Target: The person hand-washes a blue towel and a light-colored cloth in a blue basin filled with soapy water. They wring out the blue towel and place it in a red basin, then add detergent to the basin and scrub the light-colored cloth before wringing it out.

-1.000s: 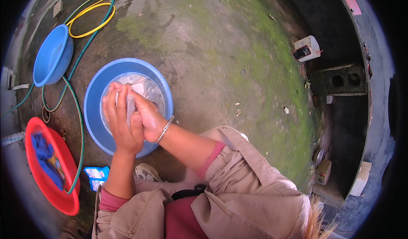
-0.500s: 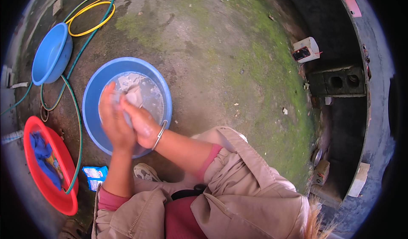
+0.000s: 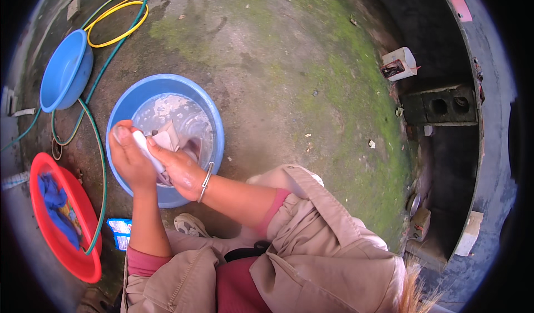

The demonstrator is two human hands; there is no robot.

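A large blue basin (image 3: 119,99) stands on the floor before me, with sudsy water (image 3: 167,108) in it. Above the water my left hand (image 3: 135,160) and my right hand (image 3: 181,169) are pressed close together, both closed around a pale pinkish cloth (image 3: 167,136). Folds of it stick out beyond the right fingers and hang toward the water. Between the palms shows a smooth white strip (image 3: 146,150); I cannot tell whether it belongs to the cloth. Foam clings to the right hand, and a silver bangle (image 3: 207,183) circles that wrist.
A smaller blue basin (image 3: 67,71) sits at the far left beside green and yellow hoses (image 3: 101,96). Nearer, a red tub (image 3: 92,257) holds blue cloth (image 3: 55,196). A blue-and-white packet (image 3: 119,232) lies by my shoe (image 3: 191,225). Hollow blocks (image 3: 439,106) line the right side.
Both hands have shifted slightly left and turned apart a little, so the white strip between them now shows. More of the pale cloth hangs out over the water.
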